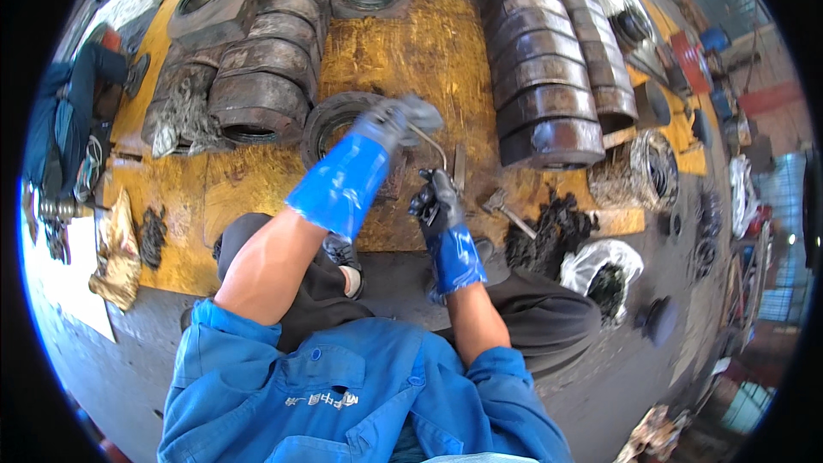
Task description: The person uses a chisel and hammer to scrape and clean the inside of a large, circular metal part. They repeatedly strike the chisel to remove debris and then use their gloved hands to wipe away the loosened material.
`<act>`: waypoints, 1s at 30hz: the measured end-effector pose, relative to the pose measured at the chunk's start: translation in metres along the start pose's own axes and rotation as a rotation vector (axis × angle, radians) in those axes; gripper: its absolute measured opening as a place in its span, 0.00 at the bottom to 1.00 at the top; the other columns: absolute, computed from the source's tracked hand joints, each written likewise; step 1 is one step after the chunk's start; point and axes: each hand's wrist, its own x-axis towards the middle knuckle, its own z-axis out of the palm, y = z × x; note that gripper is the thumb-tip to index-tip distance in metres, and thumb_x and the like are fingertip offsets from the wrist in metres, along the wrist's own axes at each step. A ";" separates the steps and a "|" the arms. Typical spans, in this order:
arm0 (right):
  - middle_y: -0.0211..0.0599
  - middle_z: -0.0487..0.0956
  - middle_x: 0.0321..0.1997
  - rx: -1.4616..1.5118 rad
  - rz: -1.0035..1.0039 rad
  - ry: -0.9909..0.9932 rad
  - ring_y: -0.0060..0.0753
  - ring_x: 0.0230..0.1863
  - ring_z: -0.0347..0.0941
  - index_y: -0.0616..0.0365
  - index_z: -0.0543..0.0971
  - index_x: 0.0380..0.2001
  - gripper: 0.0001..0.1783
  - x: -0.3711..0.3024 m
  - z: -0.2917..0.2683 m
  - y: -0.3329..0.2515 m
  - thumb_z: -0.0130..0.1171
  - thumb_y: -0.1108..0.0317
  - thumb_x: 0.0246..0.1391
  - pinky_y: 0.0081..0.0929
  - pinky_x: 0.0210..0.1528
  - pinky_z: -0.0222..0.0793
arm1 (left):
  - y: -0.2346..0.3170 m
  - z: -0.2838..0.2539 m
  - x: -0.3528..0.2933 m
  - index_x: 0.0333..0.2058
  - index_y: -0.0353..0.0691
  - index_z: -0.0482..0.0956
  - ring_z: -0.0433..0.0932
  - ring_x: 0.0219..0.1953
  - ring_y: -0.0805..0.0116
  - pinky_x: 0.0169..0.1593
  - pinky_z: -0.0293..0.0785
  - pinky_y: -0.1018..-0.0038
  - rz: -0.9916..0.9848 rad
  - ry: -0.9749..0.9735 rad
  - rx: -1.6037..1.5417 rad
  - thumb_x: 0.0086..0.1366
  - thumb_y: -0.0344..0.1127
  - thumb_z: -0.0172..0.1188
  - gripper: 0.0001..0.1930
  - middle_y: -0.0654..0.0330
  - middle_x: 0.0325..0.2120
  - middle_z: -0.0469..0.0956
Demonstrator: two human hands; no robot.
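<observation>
My left hand [390,126], in a blue and dark grey glove, reaches over the right side of a thick metal ring [319,133] lying near the middle of the table. Its fingers are smeared by motion. From beside them a thin bent metal rod [435,142] curves down to my right hand [440,197], gloved in black and blue. The right fingers are closed around the rod's lower end. A narrow flat metal bar [459,167] lies just beyond my right hand. To its right is a hammer [507,208], its handle pointing toward me.
Rows of heavy metal rings [549,103] line both sides of the yellow, oil-stained tabletop [403,51]. Dark rags [549,236] and a white plastic bag [604,270] are at the right. A stained cloth [117,249] hangs over the left front edge. Another person's leg [81,103] shows far left.
</observation>
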 end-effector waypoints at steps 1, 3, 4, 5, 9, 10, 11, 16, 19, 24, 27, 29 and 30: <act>0.31 0.74 0.22 -0.042 -0.032 0.020 0.31 0.20 0.73 0.59 0.78 0.42 0.21 0.002 -0.006 -0.002 0.61 0.50 0.62 0.31 0.19 0.71 | 0.020 -0.005 0.001 0.53 0.29 0.73 0.80 0.54 0.54 0.60 0.76 0.61 -0.060 -0.008 -0.311 0.72 0.55 0.54 0.30 0.44 0.51 0.80; 0.30 0.74 0.21 -0.007 0.015 0.237 0.29 0.19 0.73 0.55 0.78 0.39 0.18 0.022 -0.036 0.000 0.62 0.50 0.61 0.30 0.19 0.70 | 0.065 -0.054 0.013 0.55 0.32 0.73 0.80 0.54 0.54 0.60 0.76 0.63 -0.021 -0.296 -0.696 0.75 0.56 0.44 0.29 0.46 0.53 0.79; 0.29 0.74 0.20 0.006 0.055 0.334 0.29 0.19 0.73 0.53 0.78 0.37 0.17 0.030 -0.062 -0.004 0.63 0.51 0.61 0.30 0.19 0.70 | 0.083 -0.040 0.017 0.57 0.34 0.73 0.79 0.56 0.54 0.61 0.74 0.62 0.021 -0.005 -0.581 0.76 0.56 0.39 0.30 0.47 0.55 0.78; 0.29 0.74 0.20 -0.111 0.007 0.418 0.28 0.19 0.73 0.52 0.78 0.34 0.15 0.027 -0.085 -0.010 0.63 0.52 0.61 0.30 0.19 0.69 | 0.095 -0.026 0.020 0.58 0.35 0.73 0.77 0.58 0.54 0.62 0.71 0.61 0.012 0.290 -0.435 0.77 0.57 0.33 0.32 0.48 0.57 0.77; 0.26 0.75 0.21 -0.461 -0.024 0.625 0.24 0.20 0.69 0.53 0.80 0.29 0.13 0.049 -0.123 0.001 0.62 0.56 0.61 0.29 0.22 0.64 | 0.138 0.004 0.004 0.63 0.40 0.70 0.66 0.68 0.52 0.70 0.58 0.55 -0.034 1.003 -0.112 0.78 0.56 0.27 0.33 0.51 0.64 0.70; 0.27 0.75 0.22 -0.551 -0.055 0.628 0.24 0.21 0.68 0.53 0.80 0.29 0.12 0.057 -0.128 0.007 0.62 0.57 0.60 0.29 0.23 0.63 | 0.137 -0.002 0.003 0.63 0.40 0.70 0.66 0.68 0.52 0.70 0.58 0.55 -0.051 1.013 -0.110 0.77 0.56 0.28 0.33 0.52 0.64 0.70; 0.28 0.76 0.23 -0.642 -0.081 0.640 0.24 0.22 0.67 0.54 0.81 0.30 0.11 0.065 -0.139 0.016 0.62 0.59 0.59 0.29 0.24 0.61 | 0.134 0.001 0.003 0.63 0.40 0.71 0.66 0.68 0.52 0.70 0.58 0.54 -0.079 1.023 -0.109 0.77 0.56 0.28 0.33 0.52 0.64 0.70; 0.32 0.80 0.24 -0.847 0.003 0.677 0.24 0.21 0.70 0.57 0.81 0.32 0.12 0.101 -0.236 0.062 0.62 0.59 0.59 0.31 0.23 0.64 | 0.105 0.015 0.023 0.64 0.42 0.70 0.65 0.69 0.53 0.69 0.58 0.54 -0.186 0.947 -0.148 0.76 0.58 0.34 0.32 0.53 0.66 0.68; 0.31 0.79 0.22 -0.786 0.129 0.630 0.22 0.19 0.69 0.56 0.81 0.34 0.12 0.100 -0.217 0.090 0.62 0.58 0.60 0.30 0.22 0.64 | 0.098 0.010 0.021 0.67 0.43 0.66 0.62 0.70 0.55 0.70 0.58 0.54 -0.196 0.954 -0.093 0.75 0.59 0.36 0.33 0.54 0.68 0.65; 0.30 0.79 0.22 -0.511 0.233 0.568 0.21 0.18 0.69 0.54 0.82 0.37 0.12 0.071 -0.160 0.068 0.62 0.57 0.61 0.28 0.21 0.63 | 0.102 -0.017 0.006 0.69 0.43 0.61 0.58 0.72 0.53 0.70 0.58 0.49 -0.185 0.884 -0.062 0.71 0.56 0.49 0.34 0.52 0.71 0.59; 0.32 0.79 0.22 -0.424 0.200 0.566 0.22 0.20 0.71 0.56 0.81 0.36 0.10 0.063 -0.157 0.053 0.60 0.61 0.62 0.29 0.22 0.64 | 0.095 -0.014 0.014 0.68 0.43 0.63 0.60 0.71 0.51 0.68 0.62 0.49 -0.209 0.884 -0.043 0.73 0.60 0.44 0.34 0.51 0.69 0.62; 0.33 0.79 0.21 -0.418 0.208 0.578 0.23 0.20 0.72 0.57 0.81 0.35 0.09 0.060 -0.150 0.045 0.59 0.63 0.62 0.29 0.22 0.65 | 0.094 -0.010 0.017 0.68 0.43 0.64 0.60 0.71 0.52 0.68 0.61 0.49 -0.220 0.896 -0.049 0.73 0.60 0.43 0.34 0.52 0.69 0.62; 0.33 0.79 0.21 -0.434 0.215 0.586 0.23 0.20 0.72 0.57 0.81 0.36 0.09 0.059 -0.148 0.041 0.60 0.63 0.62 0.28 0.22 0.65 | 0.093 -0.008 0.019 0.68 0.43 0.64 0.60 0.71 0.52 0.68 0.61 0.50 -0.229 0.902 -0.055 0.73 0.61 0.42 0.34 0.52 0.69 0.63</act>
